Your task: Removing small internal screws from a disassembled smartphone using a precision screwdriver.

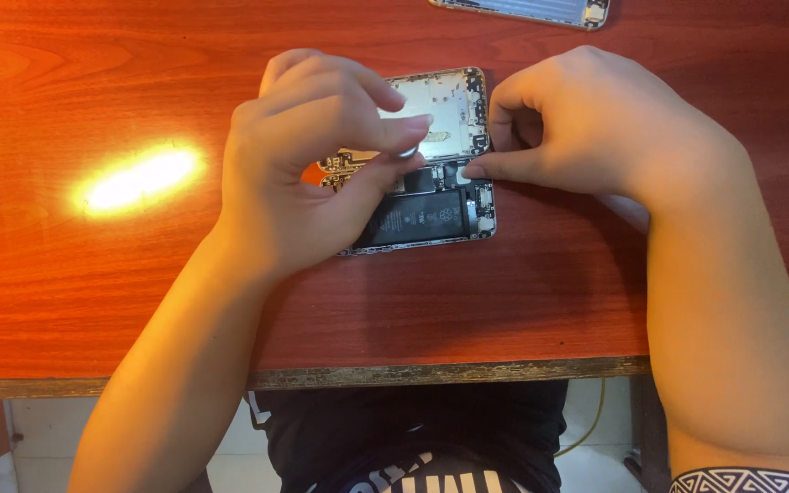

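Note:
An opened smartphone lies on the red wooden table, its black battery and small inner parts showing. My left hand hovers over the phone's left part and pinches the silver top of a small screwdriver between thumb and fingers; its tip is hidden. My right hand rests curled at the phone's right edge, the thumb tip pressing on the frame beside the battery.
Another silver phone shell lies at the table's far edge, partly cut off. A bright lamp reflection shines on the wood to the left. The table's worn front edge runs above my lap.

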